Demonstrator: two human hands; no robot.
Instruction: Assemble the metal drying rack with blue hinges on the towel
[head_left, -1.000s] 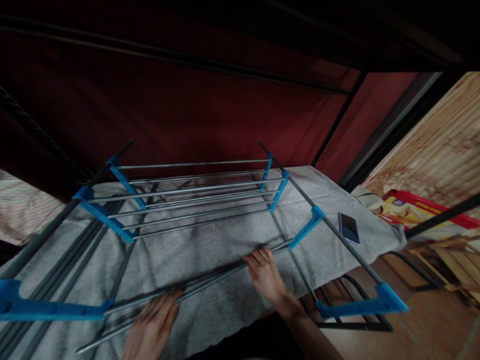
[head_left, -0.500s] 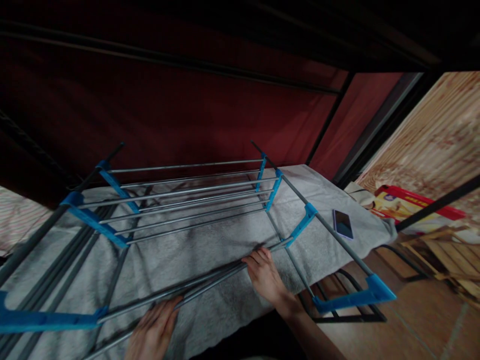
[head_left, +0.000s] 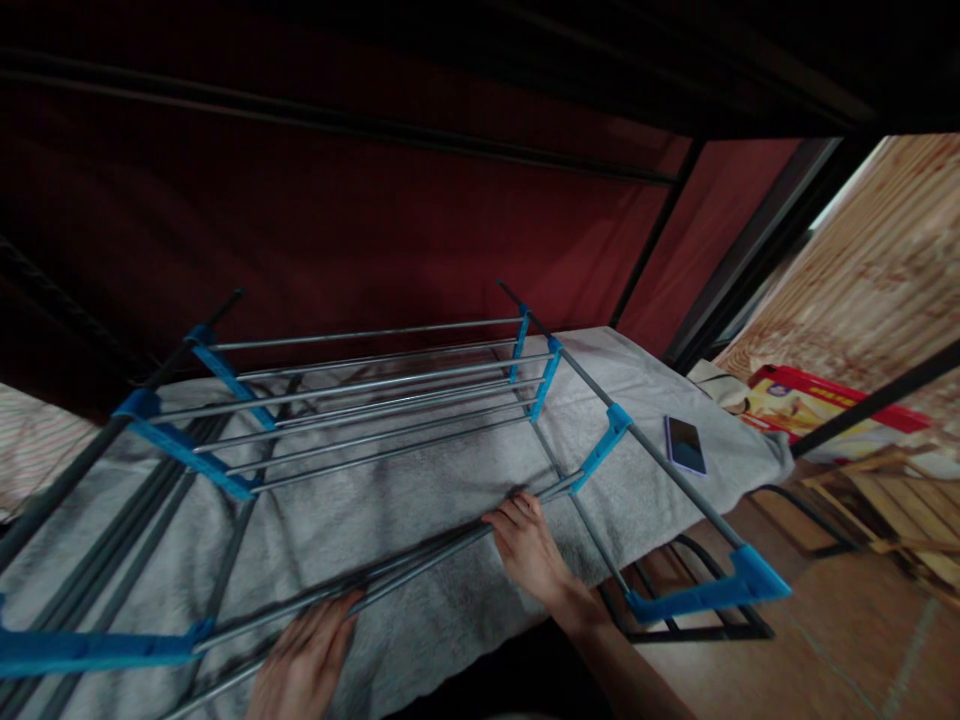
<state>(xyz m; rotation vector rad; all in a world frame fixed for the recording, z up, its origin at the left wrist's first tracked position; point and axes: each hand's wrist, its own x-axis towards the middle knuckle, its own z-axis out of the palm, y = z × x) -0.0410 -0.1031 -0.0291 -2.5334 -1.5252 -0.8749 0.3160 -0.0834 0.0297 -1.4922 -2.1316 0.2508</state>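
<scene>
1. Surface: a table [head_left: 731, 420] draped in a grey, creased cloth [head_left: 420, 490], the cloth's near edge curving round the person's dark clothing.
2. Rack: a frame [head_left: 658, 465] of grey tubes with blue brackets [head_left: 214, 455] lies across the cloth. Thin crossbars [head_left: 405, 379] span its far half.
3. Left hand [head_left: 307, 655]: laid over the near rods [head_left: 420, 565], fingers close together. The underside is hidden, so whether it grips cannot be told.
4. Right hand [head_left: 527, 545]: fingers bent over the same rods, closed on them, near a blue bracket on the right.
5. Left of the rack's middle: several loose grey tubes [head_left: 135, 545] lie side by side on the cloth.
6. Phone [head_left: 685, 444]: flat on the cloth, just outside the frame's right tube.
7. Room: a dark red curtain [head_left: 375, 230] hangs behind, crossed by black bars [head_left: 652, 235]. A striped cloth [head_left: 41, 440] shows at far left.
8. Right side: a red and yellow box [head_left: 817, 405], slatted wood [head_left: 900, 520] and a brown tiled floor [head_left: 832, 640].
</scene>
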